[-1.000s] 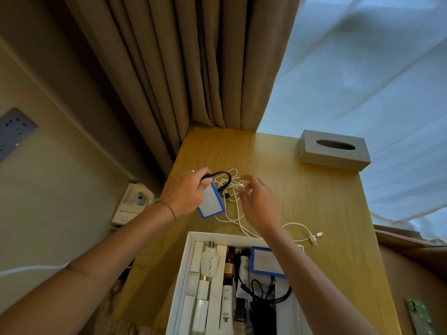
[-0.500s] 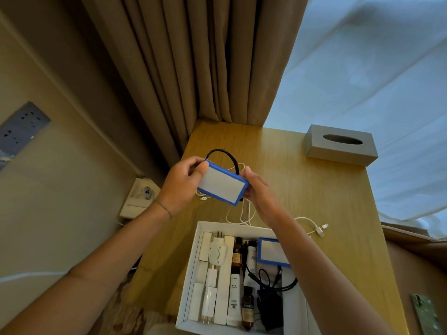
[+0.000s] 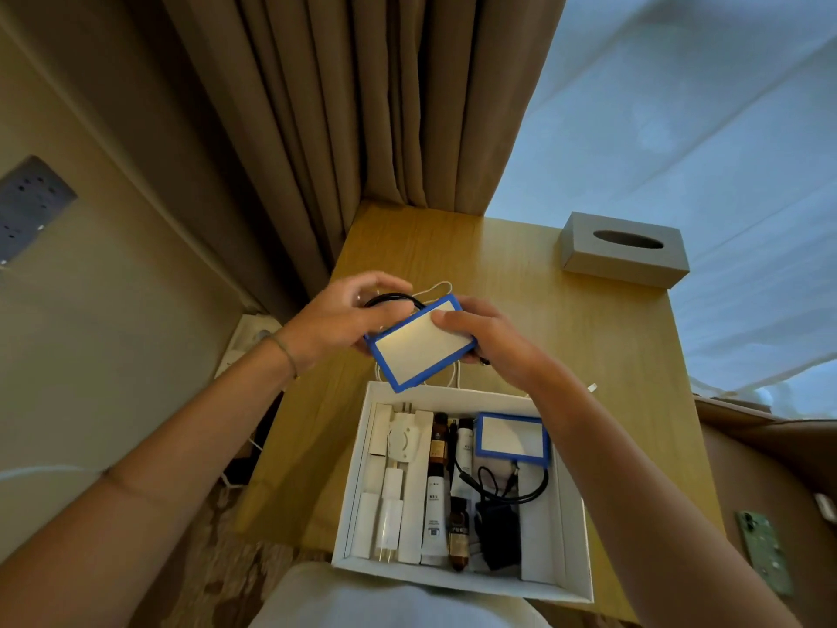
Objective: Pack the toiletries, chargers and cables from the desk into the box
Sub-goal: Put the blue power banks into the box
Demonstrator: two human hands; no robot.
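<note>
The blue-edged power bank (image 3: 420, 345) is up in the air, tilted, held over the desk (image 3: 566, 319) just beyond the far wall of the white box (image 3: 575, 528). The left hand (image 3: 337, 317) has its fingers curled round the near-left end and the black cable (image 3: 393, 298) looping off it; the right hand (image 3: 487, 339) pinches the other end, thumb on the pale face. Here's the worry: that black loop looks loose, and on the way down it may well snag the box rim or the white cable (image 3: 441, 287) lying on the desk beneath. Inside, space is tight. A second blue-edged unit (image 3: 512, 439) and a coil of black lead (image 3: 502, 485) fill the right side, bottles (image 3: 438, 439) and white chargers (image 3: 393, 487) the left. Drop it carelessly and I'd say it perches on that coil, tips, and knocks the bottles. The grey tissue box (image 3: 622, 249) sits well clear.
</note>
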